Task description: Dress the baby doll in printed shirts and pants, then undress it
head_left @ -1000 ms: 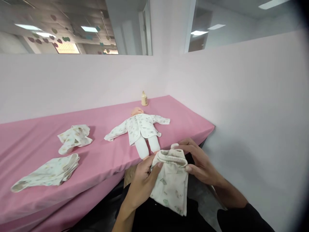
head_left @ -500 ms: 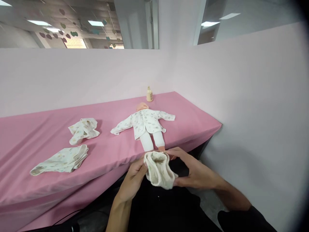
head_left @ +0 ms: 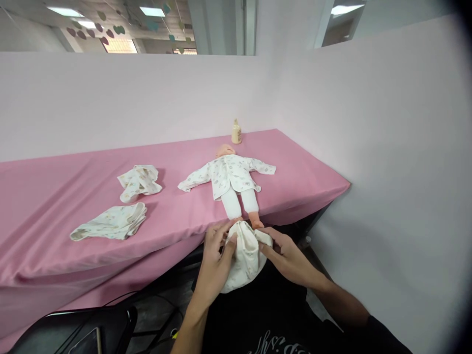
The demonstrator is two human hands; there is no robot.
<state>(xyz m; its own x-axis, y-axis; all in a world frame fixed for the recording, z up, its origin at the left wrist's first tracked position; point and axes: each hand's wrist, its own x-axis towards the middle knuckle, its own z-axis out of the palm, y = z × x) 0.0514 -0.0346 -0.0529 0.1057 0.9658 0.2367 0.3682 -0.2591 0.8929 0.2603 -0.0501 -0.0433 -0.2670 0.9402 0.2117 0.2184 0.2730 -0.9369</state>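
A small cream-white printed baby garment [head_left: 241, 268] is bunched between my hands, its opening facing up and its rounded lower part hanging over my lap. My left hand [head_left: 217, 258] pinches its left edge with thumb and fingers. On the other side my right hand [head_left: 285, 255] grips a folded part of the rim. Just beyond lies a baby doll on its back, wearing a white printed jacket [head_left: 232, 174] and white leggings [head_left: 231, 202]. The doll's bare feet [head_left: 255, 220] reach the table edge, close to the garment; one is partly hidden by it.
A pink cloth [head_left: 177, 211] covers the table. On the left lie a crumpled printed cloth [head_left: 139, 183] and a folded printed garment [head_left: 110, 222]. A pump bottle [head_left: 236, 132] stands behind the doll. A black chair [head_left: 106, 324] holding a phone [head_left: 86, 342] is at lower left; walls stand behind and right.
The garment has been turned and bunched, so its rounded part now hangs down toward me. My right hand has moved its hold up to the rim. The view has tilted down.
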